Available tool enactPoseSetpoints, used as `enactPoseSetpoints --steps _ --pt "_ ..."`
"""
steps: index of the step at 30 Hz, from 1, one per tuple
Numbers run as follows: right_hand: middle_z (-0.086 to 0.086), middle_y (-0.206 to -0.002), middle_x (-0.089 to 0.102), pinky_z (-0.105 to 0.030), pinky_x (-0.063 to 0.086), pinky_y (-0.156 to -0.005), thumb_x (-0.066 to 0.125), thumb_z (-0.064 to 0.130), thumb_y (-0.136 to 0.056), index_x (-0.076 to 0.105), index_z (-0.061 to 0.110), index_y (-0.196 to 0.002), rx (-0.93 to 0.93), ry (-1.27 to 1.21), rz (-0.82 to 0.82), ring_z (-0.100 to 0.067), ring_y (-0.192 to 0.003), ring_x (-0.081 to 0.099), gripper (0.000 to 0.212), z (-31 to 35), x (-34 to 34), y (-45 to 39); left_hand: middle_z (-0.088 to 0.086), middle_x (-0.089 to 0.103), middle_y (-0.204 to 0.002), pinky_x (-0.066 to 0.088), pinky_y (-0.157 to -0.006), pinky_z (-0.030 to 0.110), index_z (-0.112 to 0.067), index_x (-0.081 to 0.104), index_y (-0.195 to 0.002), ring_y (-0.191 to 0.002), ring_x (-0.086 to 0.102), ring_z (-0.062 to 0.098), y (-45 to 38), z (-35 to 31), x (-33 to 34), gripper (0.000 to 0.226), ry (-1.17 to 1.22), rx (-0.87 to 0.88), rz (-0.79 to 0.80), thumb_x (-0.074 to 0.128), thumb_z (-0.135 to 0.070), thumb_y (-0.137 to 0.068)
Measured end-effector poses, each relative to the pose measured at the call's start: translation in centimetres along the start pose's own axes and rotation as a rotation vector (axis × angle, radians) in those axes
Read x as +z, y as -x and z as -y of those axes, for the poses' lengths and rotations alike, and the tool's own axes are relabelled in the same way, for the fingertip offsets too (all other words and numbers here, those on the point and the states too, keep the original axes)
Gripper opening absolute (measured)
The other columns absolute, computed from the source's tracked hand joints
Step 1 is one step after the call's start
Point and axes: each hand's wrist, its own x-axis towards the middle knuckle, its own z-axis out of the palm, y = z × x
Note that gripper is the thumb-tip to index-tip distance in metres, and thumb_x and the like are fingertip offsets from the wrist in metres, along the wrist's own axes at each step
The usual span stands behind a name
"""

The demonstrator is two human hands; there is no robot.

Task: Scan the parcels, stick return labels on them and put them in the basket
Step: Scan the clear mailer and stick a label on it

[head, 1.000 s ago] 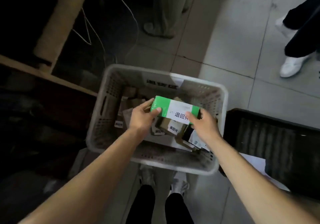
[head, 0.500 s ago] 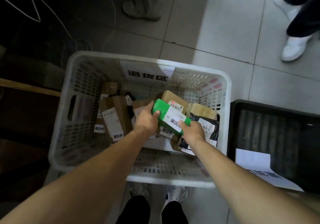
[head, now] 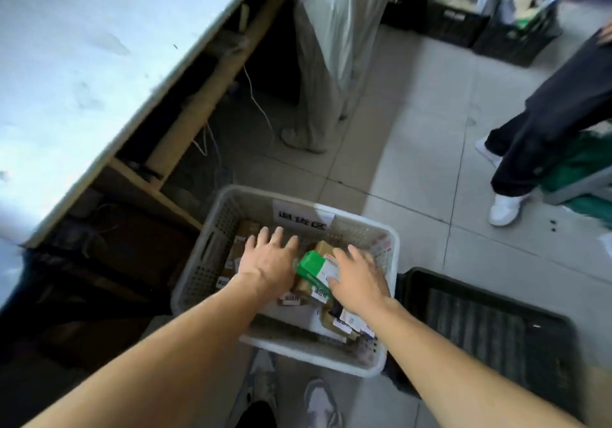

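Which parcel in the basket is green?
The green box lying on top of the pile in the white basket, between both hands. The parcels around it are brown cardboard or dark bags.

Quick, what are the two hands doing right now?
Left hand: open, fingers spread over the basket, holding nothing.
Right hand: open, fingers straight beside the green parcel.

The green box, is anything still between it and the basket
Nothing visible. The green box already lies inside the basket on the other parcels, with both open hands, left hand and right hand, above it.
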Motion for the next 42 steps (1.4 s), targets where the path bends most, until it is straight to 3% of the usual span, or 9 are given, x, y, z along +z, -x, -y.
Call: enactPoseSetpoints --steps 6,11,15,18,23,31,42 --pt "-0.008 -0.16 0.023 -0.047 0.033 -0.111 0.052 0.036 -0.097 0.028 0.023 -0.152 -0.248 0.137 -0.202 -0.033 -0.144 0.023 0.061 10.2 -14.5 11.8 0.011 0.007 -0.167 0.008 -0.124 0.05 -0.027 0.014 -0.159 -0.153 0.002 0.036 16.7 4.1 -14.0 0.067 0.013 -0.172 -0.326 0.046 -0.036 -0.1" --pt "-0.008 -0.163 0.019 -0.046 0.033 -0.113 0.048 0.039 -0.099 0.021 0.025 -0.156 -0.527 0.269 -0.345 -0.031 -0.147 0.019 0.064 21.8 -21.2 21.1 0.009 0.012 -0.165 0.009 -0.122 0.053 -0.032 0.018 -0.157 -0.151 0.006 0.037 33.1 10.6 -19.1 0.067 0.126 -0.431 -0.538 0.049 -0.038 -0.097" --pt "-0.008 -0.157 0.028 -0.044 0.036 -0.11 0.052 0.042 -0.095 0.027 0.026 -0.153 -0.817 0.344 -0.43 -0.031 -0.143 0.027 0.065 32.5 -22.0 28.4 0.006 0.014 -0.165 0.013 -0.121 0.051 -0.036 0.018 -0.157 -0.15 0.011 0.034 49.0 17.5 -17.7 0.073 0.181 -0.708 -0.647 0.054 -0.044 -0.094" --pt "-0.007 -0.149 0.04 -0.042 0.04 -0.105 0.053 0.045 -0.093 0.031 0.025 -0.151 -1.013 0.352 -0.469 -0.031 -0.135 0.036 0.065 40.5 -20.4 33.4 0.008 0.013 -0.166 0.011 -0.12 0.053 -0.036 0.016 -0.157 -0.15 0.012 0.036 60.2 22.2 -14.2 0.073 0.233 -0.97 -0.641 0.053 -0.047 -0.095" --pt "-0.006 -0.16 0.028 -0.042 0.033 -0.114 0.054 0.046 -0.094 0.025 0.026 -0.156 -1.183 0.352 -0.37 -0.026 -0.147 0.024 0.071 50.4 -14.7 39.7 0.009 0.011 -0.166 0.009 -0.121 0.056 -0.036 0.017 -0.157 -0.151 0.01 0.035 72.7 26.4 -8.4 0.075 0.348 -1.237 -0.628 0.053 -0.05 -0.093" --pt "-0.002 -0.149 0.044 -0.039 0.037 -0.106 0.057 0.046 -0.091 0.038 0.021 -0.149 -1.204 0.35 -0.262 -0.026 -0.137 0.038 0.066 58.0 -5.9 42.8 0.009 0.01 -0.166 0.008 -0.122 0.055 -0.036 0.012 -0.158 -0.152 0.01 0.034 78.7 31.7 -1.2 0.076 0.427 -1.302 -0.578 0.051 -0.051 -0.095" --pt "-0.001 -0.149 0.042 -0.04 0.035 -0.109 0.053 0.039 -0.093 0.037 0.02 -0.149 -1.052 0.373 -0.107 -0.023 -0.138 0.037 0.061 64.3 -1.5 35.5 0.007 0.009 -0.167 0.007 -0.123 0.055 -0.037 0.011 -0.158 -0.153 0.008 0.032 71.8 41.3 0.2 0.071 0.558 -1.224 -0.506 0.049 -0.048 -0.099"
